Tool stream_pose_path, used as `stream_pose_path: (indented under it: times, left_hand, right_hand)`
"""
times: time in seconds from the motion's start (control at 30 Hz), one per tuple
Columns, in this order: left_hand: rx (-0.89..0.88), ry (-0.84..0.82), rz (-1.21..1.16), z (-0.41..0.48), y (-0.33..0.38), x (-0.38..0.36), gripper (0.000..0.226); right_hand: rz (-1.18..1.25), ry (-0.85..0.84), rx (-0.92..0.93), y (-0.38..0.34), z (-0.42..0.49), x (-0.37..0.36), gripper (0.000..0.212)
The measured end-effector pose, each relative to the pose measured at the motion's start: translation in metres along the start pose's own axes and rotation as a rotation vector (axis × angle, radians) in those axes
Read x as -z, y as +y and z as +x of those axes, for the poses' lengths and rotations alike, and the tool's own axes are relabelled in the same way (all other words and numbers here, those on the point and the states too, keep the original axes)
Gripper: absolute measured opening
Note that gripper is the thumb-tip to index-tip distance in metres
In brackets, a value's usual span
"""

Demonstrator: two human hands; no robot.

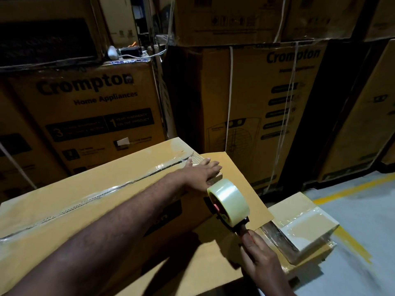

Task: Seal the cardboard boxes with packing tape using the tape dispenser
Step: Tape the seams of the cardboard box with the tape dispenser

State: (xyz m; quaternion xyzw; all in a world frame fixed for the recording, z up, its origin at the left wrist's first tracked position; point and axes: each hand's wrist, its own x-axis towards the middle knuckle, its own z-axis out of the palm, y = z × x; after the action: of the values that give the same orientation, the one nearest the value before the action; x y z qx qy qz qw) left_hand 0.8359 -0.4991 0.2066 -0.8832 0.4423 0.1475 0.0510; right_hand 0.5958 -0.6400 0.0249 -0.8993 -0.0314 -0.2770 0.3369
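Over the right end of the large cardboard box (85, 210), the tape dispenser (239, 223) sits in the air just above the cardboard, its roll of clear tape (227, 199) nearly full and turned toward the far corner. The right hand (258, 253) grips it low on the handle, fingers curled round the grip, which is probably the right place to hold it: the tool looks light and rigid, and the handle keeps skin away from the sticky film and any cutting edge at the front, which cannot be seen here. The tape itself is thin, glossy and likely to wrinkle or fold onto itself unless it is pulled taut. The left hand (203, 174) lies flat near the far right corner of the box top, fingers straight and spread, pressing where the taped centre seam (96, 196) ends. Cardboard there should be stiff yet give a little under the palm. Whether the pale panel (239, 178) beneath the roll is a loose flap or the end face cannot be told. Just beside the box's right end, a small box (303, 227), already wrapped in tape, rests on the grey floor (363, 231), which carries a yellow line (342, 189). Behind stand stacked printed cartons (96, 103).
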Motion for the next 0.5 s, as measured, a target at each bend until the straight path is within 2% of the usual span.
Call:
stream_pose_path:
  times: [0.07, 0.17, 0.2, 0.3, 0.4, 0.5]
  left_hand:
    - [-0.003, -0.031, -0.022, 0.000, -0.006, 0.001, 0.083]
    - [-0.025, -0.026, -0.063, 0.003, -0.010, -0.001, 0.079]
    - [-0.029, -0.025, -0.069, 0.004, -0.012, -0.001, 0.078]
    - [-0.042, -0.010, -0.070, 0.002, -0.012, 0.001, 0.078]
    - [-0.023, 0.068, -0.025, 0.001, -0.007, -0.003, 0.081]
    - [0.012, 0.089, -0.018, 0.004, -0.001, -0.015, 0.092]
  right_hand:
    - [0.011, -0.003, -0.044, -0.001, 0.003, -0.002, 0.045]
    - [-0.002, -0.033, -0.078, 0.007, 0.007, -0.003, 0.043]
    - [-0.022, -0.052, -0.070, 0.012, 0.007, -0.004, 0.049]
    - [-0.119, -0.146, -0.013, 0.034, 0.009, -0.007, 0.087]
    - [-0.240, -0.278, 0.037, 0.045, 0.010, -0.002, 0.116]
    - [-0.346, -0.332, 0.095, 0.054, -0.001, -0.004, 0.131]
